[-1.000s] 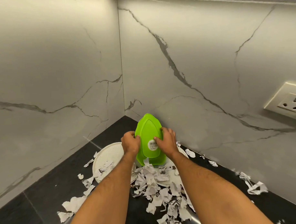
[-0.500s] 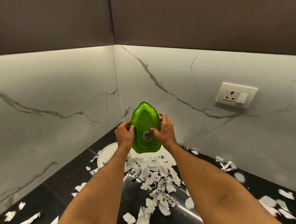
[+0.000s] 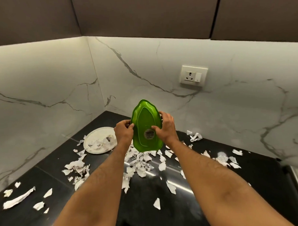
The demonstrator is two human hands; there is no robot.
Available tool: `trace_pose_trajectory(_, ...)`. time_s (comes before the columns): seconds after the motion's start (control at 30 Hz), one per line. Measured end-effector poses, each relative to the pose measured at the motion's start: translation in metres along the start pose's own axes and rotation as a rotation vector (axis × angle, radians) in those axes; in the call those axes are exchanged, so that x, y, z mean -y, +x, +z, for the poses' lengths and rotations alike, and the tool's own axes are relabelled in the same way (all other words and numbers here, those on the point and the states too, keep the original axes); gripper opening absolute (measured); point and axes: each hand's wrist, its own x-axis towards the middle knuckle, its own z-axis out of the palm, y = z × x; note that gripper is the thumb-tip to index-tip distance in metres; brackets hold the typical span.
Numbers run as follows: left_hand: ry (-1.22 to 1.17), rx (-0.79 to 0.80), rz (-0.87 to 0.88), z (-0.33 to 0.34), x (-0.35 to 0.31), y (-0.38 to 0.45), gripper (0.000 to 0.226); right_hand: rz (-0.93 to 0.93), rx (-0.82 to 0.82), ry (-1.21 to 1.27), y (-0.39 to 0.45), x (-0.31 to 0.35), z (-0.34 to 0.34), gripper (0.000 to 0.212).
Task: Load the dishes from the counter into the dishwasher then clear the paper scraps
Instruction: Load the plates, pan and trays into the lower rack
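A green leaf-shaped dish is held upright above the black counter, its underside with a round label facing me. My left hand grips its left rim and my right hand grips its right rim, thumb near the label. A white round plate lies on the counter to the left, with paper scraps in it. Torn paper scraps lie heaped below the dish and scattered over the counter.
Marble walls meet in a corner behind the dish. A wall socket sits on the right wall. Dark cabinets hang overhead. More scraps lie at the counter's near left, and a crumpled piece lies near the right wall.
Both hands have lifted the green dish off the scrap pile and drawn it back from the corner. The view has pulled back and tilted up, showing the socket and cabinets.
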Motion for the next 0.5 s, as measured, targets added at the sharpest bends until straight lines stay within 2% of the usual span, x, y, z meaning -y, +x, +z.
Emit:
trace_pose_trajectory(0.17, 0.001, 0.078, 0.062, 0.011, -0.009, -0.065, 0.017, 0.064, -0.036, -0.044, -0.06, -0.011, -0.049, 0.074)
trace_pose_trajectory(0.5, -0.02, 0.294, 0.187, -0.005, -0.014, -0.197, 0.024, 0.201, -0.171, -0.124, -0.215, -0.001, -0.133, 0.075)
